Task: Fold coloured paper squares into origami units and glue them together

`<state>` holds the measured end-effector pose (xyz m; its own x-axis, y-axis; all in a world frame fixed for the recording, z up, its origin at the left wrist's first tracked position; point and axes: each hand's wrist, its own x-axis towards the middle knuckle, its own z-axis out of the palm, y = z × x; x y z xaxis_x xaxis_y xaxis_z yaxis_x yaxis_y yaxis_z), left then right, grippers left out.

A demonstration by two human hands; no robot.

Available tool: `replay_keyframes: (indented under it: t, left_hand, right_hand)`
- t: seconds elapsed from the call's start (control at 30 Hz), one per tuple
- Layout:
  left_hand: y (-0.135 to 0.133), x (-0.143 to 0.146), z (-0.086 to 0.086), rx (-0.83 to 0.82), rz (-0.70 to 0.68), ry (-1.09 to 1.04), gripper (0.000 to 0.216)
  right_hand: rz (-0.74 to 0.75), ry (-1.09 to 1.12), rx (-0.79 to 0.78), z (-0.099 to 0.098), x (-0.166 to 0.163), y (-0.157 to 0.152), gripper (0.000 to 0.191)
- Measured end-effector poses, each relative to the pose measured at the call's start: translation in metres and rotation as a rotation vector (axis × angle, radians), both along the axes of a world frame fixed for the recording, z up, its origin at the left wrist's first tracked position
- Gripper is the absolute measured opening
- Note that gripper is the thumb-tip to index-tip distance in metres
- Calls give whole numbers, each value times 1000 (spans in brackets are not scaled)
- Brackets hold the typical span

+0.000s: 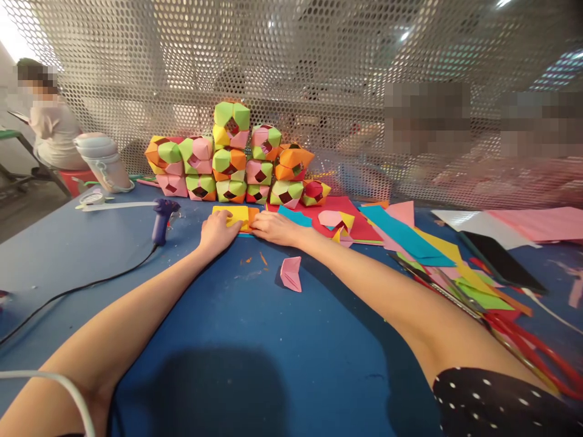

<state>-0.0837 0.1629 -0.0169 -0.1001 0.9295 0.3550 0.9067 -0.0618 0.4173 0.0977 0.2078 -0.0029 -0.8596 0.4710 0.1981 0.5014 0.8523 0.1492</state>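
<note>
A small stack of paper lies near the back of the blue table, with yellow paper (233, 212) on top and orange paper (253, 216) showing at its right. My left hand (219, 230) grips the near left part of the yellow paper, thumb pointing right. At the right edge, my right hand (274, 228) has its fingers closed on the orange paper; the fingertips are partly hidden. A folded pink piece (291, 274) stands nearer me. Just right of my right hand is blue paper (296, 216).
Several folded paper balls (230, 164) are stacked against a perforated metal screen (182, 73). A purple glue gun (163, 220) with a black cord stands left. Paper strips (405, 233), scissors (532, 346) and a phone (501, 261) lie right. A tumbler (104, 161) stands back left; a person sits beyond.
</note>
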Motion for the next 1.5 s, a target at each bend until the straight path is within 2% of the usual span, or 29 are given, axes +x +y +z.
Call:
replay_keyframes:
  t: [0.17,0.33,0.53,0.77,0.87,0.97,1.03,1.13,1.17,1.23,1.3,1.4,1.5]
  left_hand:
    - [-2,2,0,12,-22,2,44]
    - [-3,2,1,2,-19,7,35]
    - [-1,1,1,-4,-27,14,32]
    - [0,-1,-1,16,-65,12,25]
    - [-1,-1,-1,55,-98,-5,20]
    - [-5,1,4,140,-109,-57,19]
    - [-11,7,12,199,-144,-106,20]
    - [-28,24,29,235,-241,-200,30]
    - [-36,32,35,226,-280,-254,35]
    - [-54,48,47,110,-439,-548,42]
    - [-70,62,55,10,-535,-659,41]
    - [-85,74,56,-33,-553,-655,37]
    - [-89,79,45,-125,-511,-488,45]
  right_hand:
    - [15,-56,76,4,2,-6,32]
    - [16,-32,128,9,6,-14,20]
    - [-52,137,190,15,17,-19,22]
    - [-76,371,179,39,44,-40,20]
    - [-118,667,76,49,60,-60,15]
    - [-272,967,-134,55,74,-80,12]
    - [-367,1119,-307,57,81,-90,16]
    - [-405,1282,-542,57,89,-101,23]
    - [-410,1324,-606,56,91,-104,24]
    - [-420,1383,-711,55,96,-110,26]
    - [-426,1426,-772,52,102,-117,26]
    - [-447,1494,-798,47,115,-129,23]
    - [-517,1561,-805,37,135,-140,21]
